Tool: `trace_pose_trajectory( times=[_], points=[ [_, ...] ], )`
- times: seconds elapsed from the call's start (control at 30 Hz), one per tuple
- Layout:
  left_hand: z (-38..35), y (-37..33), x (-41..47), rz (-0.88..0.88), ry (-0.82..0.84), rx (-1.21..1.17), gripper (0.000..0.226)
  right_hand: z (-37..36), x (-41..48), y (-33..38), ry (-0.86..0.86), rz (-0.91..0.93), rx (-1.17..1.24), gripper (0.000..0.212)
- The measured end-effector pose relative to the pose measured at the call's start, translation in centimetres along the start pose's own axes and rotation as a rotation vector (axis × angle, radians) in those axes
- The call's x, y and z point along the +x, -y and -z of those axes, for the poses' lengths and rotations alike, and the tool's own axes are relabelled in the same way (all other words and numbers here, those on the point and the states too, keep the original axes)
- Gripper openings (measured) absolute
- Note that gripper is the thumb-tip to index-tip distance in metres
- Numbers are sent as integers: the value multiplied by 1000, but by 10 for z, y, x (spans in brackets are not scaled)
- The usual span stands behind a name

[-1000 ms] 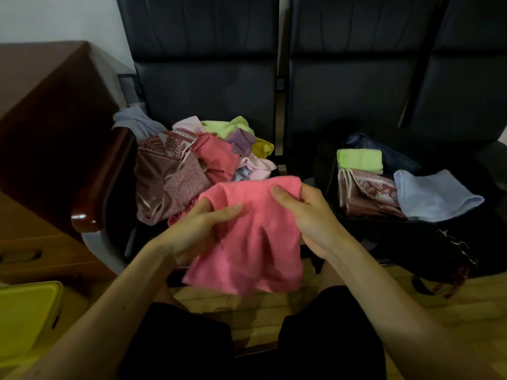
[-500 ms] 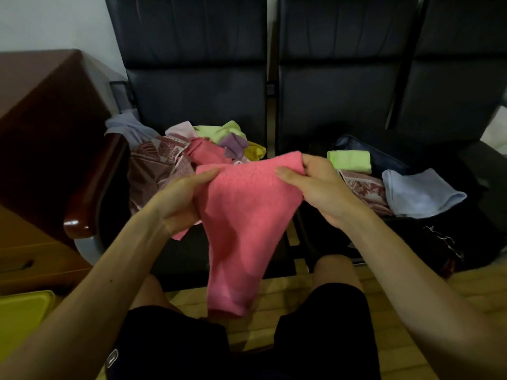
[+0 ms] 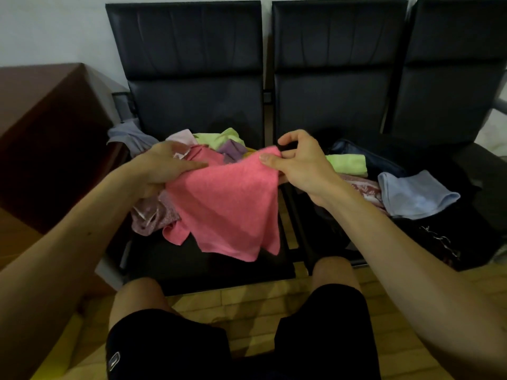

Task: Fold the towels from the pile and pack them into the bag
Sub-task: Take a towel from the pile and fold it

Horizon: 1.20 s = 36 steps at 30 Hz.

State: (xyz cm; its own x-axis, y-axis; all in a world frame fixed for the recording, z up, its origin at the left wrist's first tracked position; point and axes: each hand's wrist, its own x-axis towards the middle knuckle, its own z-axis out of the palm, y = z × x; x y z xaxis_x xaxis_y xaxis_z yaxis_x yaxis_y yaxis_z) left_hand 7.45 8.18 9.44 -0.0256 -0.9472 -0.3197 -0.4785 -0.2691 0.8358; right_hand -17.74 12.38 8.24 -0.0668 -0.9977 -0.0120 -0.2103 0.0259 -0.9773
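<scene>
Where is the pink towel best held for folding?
By its two top corners, one hand from each side. The right hand pinches the right corner; the left hand holds bunched cloth at the left edge, so the pink towel hangs skewed, probably needing a regrip at the corner.

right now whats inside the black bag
A folded lime-green towel, a red patterned towel and a light blue towel lie in the black bag. Anything beneath them is covered.
</scene>
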Motion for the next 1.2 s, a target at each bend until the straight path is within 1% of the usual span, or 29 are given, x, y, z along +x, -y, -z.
trace_pose_trajectory(
  times=[0.03,0.07,0.1,0.13,0.17,0.2,0.27,0.33,0.4,0.47,0.5,0.6,0.63,0.67,0.77,0.87,1.07,1.13,1.2],
  points=[
    [-1,-3,0,-29,15,-100,63,2,3,0,-22,-22,25,35],
    [-2,-7,-3,-59,54,-206,50,4,4,0,-24,-43,57,31],
    [-3,-11,-8,-86,124,-300,39,8,5,1,-3,-61,93,24],
    [-3,-13,-13,-103,195,-368,36,11,5,2,40,-72,124,18],
    [-2,-14,-17,-124,248,-397,39,14,4,2,92,-75,140,16],
    [-2,-14,-20,-146,268,-382,43,17,4,2,135,-69,128,18],
    [-3,-13,-22,-180,234,-253,51,19,2,0,165,-24,-8,29],
    [-5,-9,-21,-264,112,-14,47,18,0,-1,126,64,-239,39],
    [-7,-5,-19,-398,22,225,43,17,-2,-1,78,159,-453,44],
    [-10,-2,-19,-479,16,376,42,18,-5,0,43,230,-585,45],
    [-11,1,-17,-502,24,426,37,17,-6,0,29,258,-628,42],
    [-12,8,-11,-567,4,562,10,17,-10,-3,-9,312,-715,34],
    [-12,11,-10,-579,-9,603,12,17,-11,-5,-18,324,-734,33],
    [-12,13,-8,-584,-28,643,21,18,-11,-6,-26,335,-756,32],
    [-16,16,-7,-633,-94,712,34,21,-11,-9,-20,381,-843,23],
    [-22,19,-9,-680,-132,723,38,25,-11,-9,11,396,-888,24],
    [-23,15,-16,-717,-251,691,35,35,-8,-4,69,391,-927,27],
    [-21,10,-20,-735,-281,669,40,40,-7,0,73,401,-903,24],
    [-19,6,-26,-744,-286,630,37,45,-6,4,98,398,-826,22]
  ],
)
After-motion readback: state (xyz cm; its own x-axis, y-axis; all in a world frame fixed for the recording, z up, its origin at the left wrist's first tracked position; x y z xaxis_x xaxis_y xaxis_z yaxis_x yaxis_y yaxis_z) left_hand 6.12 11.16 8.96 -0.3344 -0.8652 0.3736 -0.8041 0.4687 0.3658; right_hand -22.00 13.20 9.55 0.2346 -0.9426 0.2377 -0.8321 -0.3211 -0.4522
